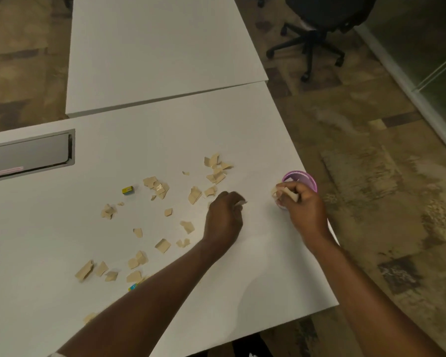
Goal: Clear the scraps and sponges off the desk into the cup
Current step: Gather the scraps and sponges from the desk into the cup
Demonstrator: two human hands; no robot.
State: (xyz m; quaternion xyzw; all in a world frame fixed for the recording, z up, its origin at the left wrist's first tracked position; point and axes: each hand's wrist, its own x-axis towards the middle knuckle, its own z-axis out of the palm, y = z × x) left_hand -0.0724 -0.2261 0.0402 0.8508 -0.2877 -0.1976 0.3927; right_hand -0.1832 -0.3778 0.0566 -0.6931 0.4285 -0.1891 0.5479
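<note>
Scraps (162, 191) litter the white worktop (165, 130); pink cup (300, 179) at its right edge. Both hands' fingers pinch scraps: left (224, 217), right (299, 202). Patchy brown carpet (371, 150), black chair (317, 27). No legible writing.

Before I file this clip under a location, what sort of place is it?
Probably an office or meeting room: plain white desks pushed together, a cable hatch set into one, and a black swivel chair on patterned carpet.
</note>
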